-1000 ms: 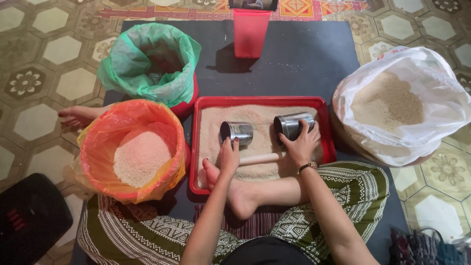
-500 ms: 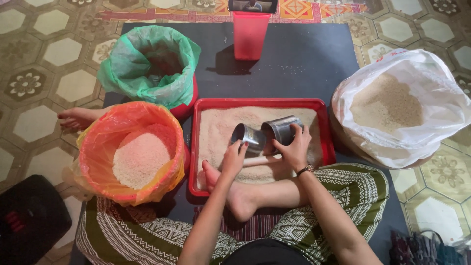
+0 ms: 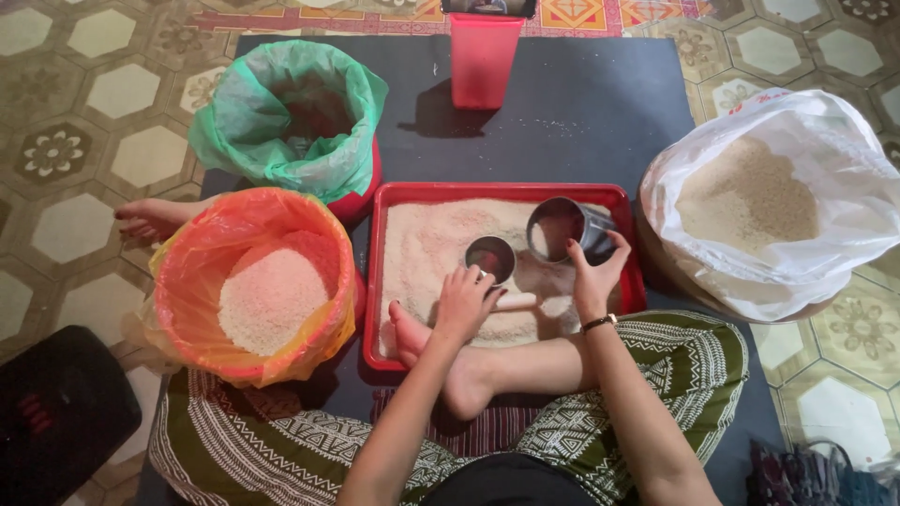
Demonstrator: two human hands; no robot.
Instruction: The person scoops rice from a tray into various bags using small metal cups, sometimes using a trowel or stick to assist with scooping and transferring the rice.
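- Nearest the camera, the person sits cross-legged in green patterned trousers (image 3: 656, 375), one bare foot (image 3: 422, 342) resting against the near rim of a red tray (image 3: 375, 281).
- A black object (image 3: 56, 412) lies on the tiled floor at the near left.
- The left hand (image 3: 464, 305) reaches over the tray, its fingers (image 3: 469, 281) closed around a small metal cup (image 3: 490, 258) that is tipped so its dark mouth faces the camera.
- The right hand (image 3: 595, 276) holds a larger metal cup (image 3: 562, 228), fingers curled on its side; this cup is tilted too, its mouth turned left toward the smaller cup, and the two sit just beside each other.
- Both cups hover low over the pale rice (image 3: 431, 244) that covers the tray; a light wooden stick (image 3: 516, 301) lies on the grain between the hands.
- To the left of the tray stands a bucket lined with an orange bag (image 3: 187, 281), partly filled with white rice.
- To the right, a white sack (image 3: 844, 187) lies open with browner grain inside.
- Further back on the left is a container lined with a green bag (image 3: 244, 131).
- Furthest away, a red upright container (image 3: 483, 61) stands on the dark mat (image 3: 581, 103).
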